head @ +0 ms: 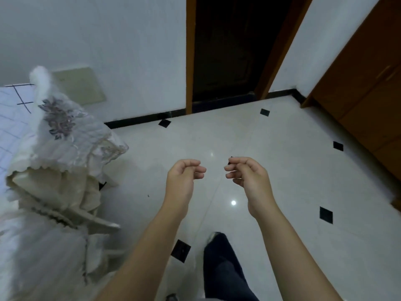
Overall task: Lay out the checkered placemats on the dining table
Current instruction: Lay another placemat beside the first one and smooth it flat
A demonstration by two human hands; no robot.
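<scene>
Hovering above tiled floor (299,174), left hand (183,178) and right hand (249,178) side by side, fingers (198,169) loosely curled, empty

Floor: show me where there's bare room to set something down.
The floor is bare from the doorway and wooden cabinet down to the left hand and right hand, and again right of the right hand. Crowded at left by the draped cloth, and below by the trouser leg.

We note bare forearms (152,246), left hand (184,178), right hand (249,175) — dark navy trouser leg (225,270), pale shoe toe (211,236).
</scene>
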